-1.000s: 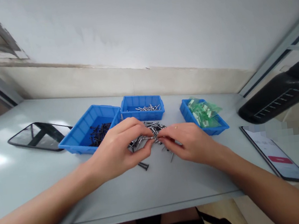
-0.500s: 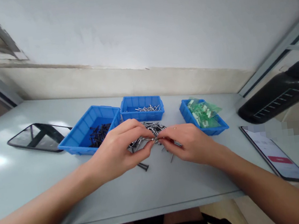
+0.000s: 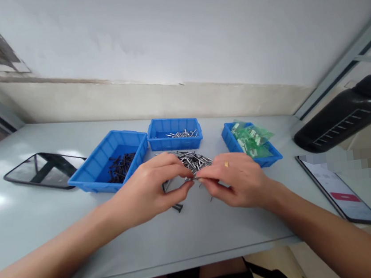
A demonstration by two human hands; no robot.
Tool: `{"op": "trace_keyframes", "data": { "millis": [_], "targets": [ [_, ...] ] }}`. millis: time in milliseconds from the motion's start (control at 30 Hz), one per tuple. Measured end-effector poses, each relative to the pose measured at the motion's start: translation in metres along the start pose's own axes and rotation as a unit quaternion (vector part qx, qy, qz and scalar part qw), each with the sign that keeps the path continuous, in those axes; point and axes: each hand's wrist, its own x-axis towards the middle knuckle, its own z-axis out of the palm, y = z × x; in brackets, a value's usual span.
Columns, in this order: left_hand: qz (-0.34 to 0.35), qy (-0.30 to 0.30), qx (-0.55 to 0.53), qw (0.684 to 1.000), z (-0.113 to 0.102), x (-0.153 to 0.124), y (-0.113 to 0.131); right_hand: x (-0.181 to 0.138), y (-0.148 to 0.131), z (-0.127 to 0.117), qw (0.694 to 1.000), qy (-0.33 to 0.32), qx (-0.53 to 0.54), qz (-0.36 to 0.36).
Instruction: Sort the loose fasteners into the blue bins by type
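Observation:
My left hand (image 3: 157, 182) is closed in a pinch, with a small silver metal piece (image 3: 188, 179) between thumb and fingertips. Right beside it, fingertips almost touching, my right hand (image 3: 233, 178) pinches too, at what looks like the end of a thin silver pin; its exact shape is too small to make out. Just behind the fingertips lies a loose pile of thin silver pins (image 3: 192, 158), partly covered by both hands. Black screws (image 3: 177, 207) stick out on the table below my left hand.
A blue bin (image 3: 92, 178) of black screws stands left. Behind the pile sits a smaller blue bin (image 3: 175, 141) with silver pins. Green plastic packets (image 3: 252, 138) fill a blue bin at right. Farther out are a black bottle (image 3: 337, 117), a phone (image 3: 342, 192) and a black-framed flat object (image 3: 45, 170).
Both hands have shifted slightly toward me, uncovering more of the pile. My right hand has turned a little, so its ring shows more. The fingertips stay pinched together.

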Motion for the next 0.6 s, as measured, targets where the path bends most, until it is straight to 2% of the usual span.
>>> {"op": "trace_keyframes", "data": {
  "millis": [133,300,600],
  "targets": [
    [0.007,-0.033,-0.025,0.999,0.0009,-0.002,-0.0002,0.0008,-0.0024,-0.0011,0.999,-0.018,0.007,-0.041],
    [0.005,-0.041,-0.03,0.999,0.0003,-0.0029,0.0004,0.0007,-0.0019,-0.0011,0.999,-0.009,0.009,-0.041],
    [0.008,0.055,0.009,0.998,-0.0033,0.0002,0.002,0.0001,0.0054,-0.0026,0.999,-0.001,-0.005,0.033]
  ]
}}
